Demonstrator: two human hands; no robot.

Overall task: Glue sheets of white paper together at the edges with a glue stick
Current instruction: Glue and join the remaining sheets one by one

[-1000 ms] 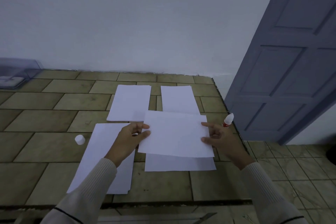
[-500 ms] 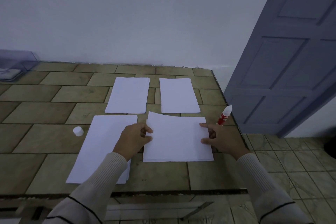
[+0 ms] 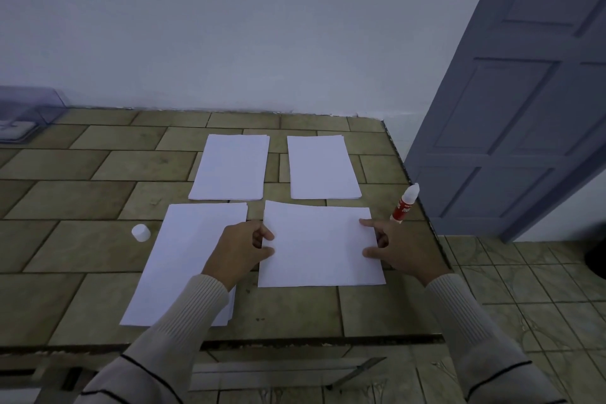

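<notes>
Far left there's a clear plastic box (image 3: 29,116) against the wall, not part of this. Then the glue cap (image 3: 141,232) is sitting loose on the tiled table (image 3: 82,200), just beside the tall paper stack (image 3: 183,259) on the near left. Your left hand (image 3: 244,248) is pinching the left edge of the sheet in front of you (image 3: 319,248), thumb on top, fingers curled under. Behind it are two more stacks, back left (image 3: 231,167) and back right (image 3: 321,167).

Your right hand (image 3: 398,249) has index finger and thumb spread flat on the sheet's right edge. The glue bottle (image 3: 405,203) pokes up right behind that hand, uncapped; can't tell if you're gripping it.

Looks to me like you're squaring the top sheet onto the one below, so next you'd press along the edges to seal. Red label has white writing, too small to read.
</notes>
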